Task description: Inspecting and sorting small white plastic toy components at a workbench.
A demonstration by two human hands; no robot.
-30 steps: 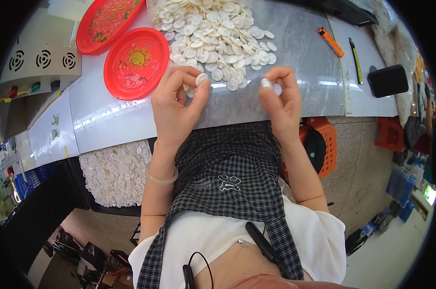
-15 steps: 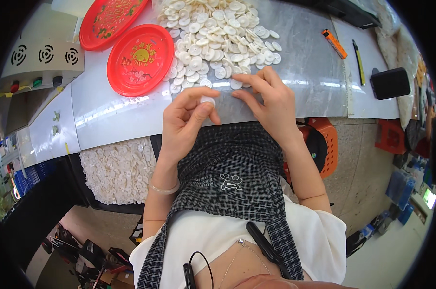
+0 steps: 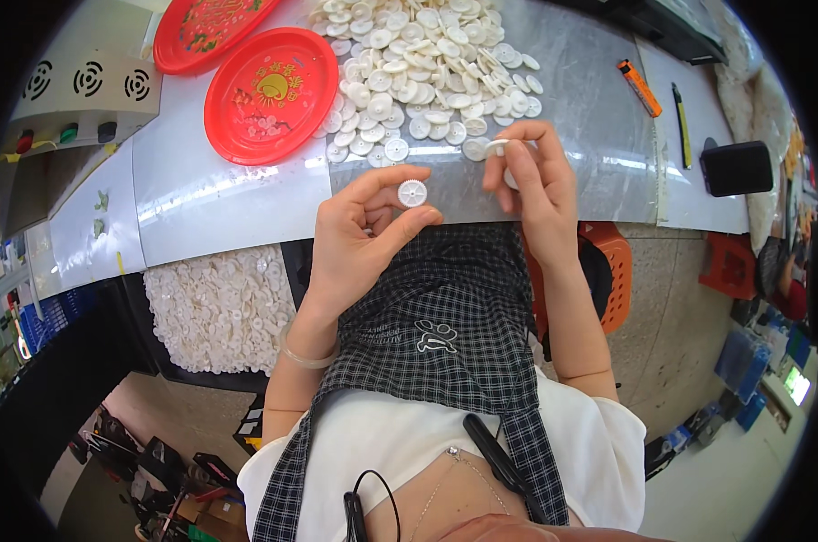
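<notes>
A small white plastic gear (image 3: 412, 192) with a spoked face is held in my left hand (image 3: 355, 242), between thumb and forefinger, just above the table's near edge. My right hand (image 3: 544, 191) pinches another white disc-shaped gear (image 3: 496, 148) with its thumb and fingers. A second white piece (image 3: 512, 178) shows lower down, partly covered by those fingers. Beyond both hands lies a large heap of similar white gears (image 3: 427, 63), with stray ones along its near side close to my right fingertips.
Two red plates (image 3: 233, 135) lie left of the heap, near a beige machine box (image 3: 88, 104) with knobs. On the right are an orange stick-shaped item (image 3: 640, 88), a yellow-black pen-like tool (image 3: 682, 126) and a black phone (image 3: 738, 168). A bin of white parts (image 3: 219, 312) stands below the table.
My right hand has lifted a gear from the heap's near edge and moved slightly right. The gear in my left hand now faces up, and that hand has shifted a little right.
</notes>
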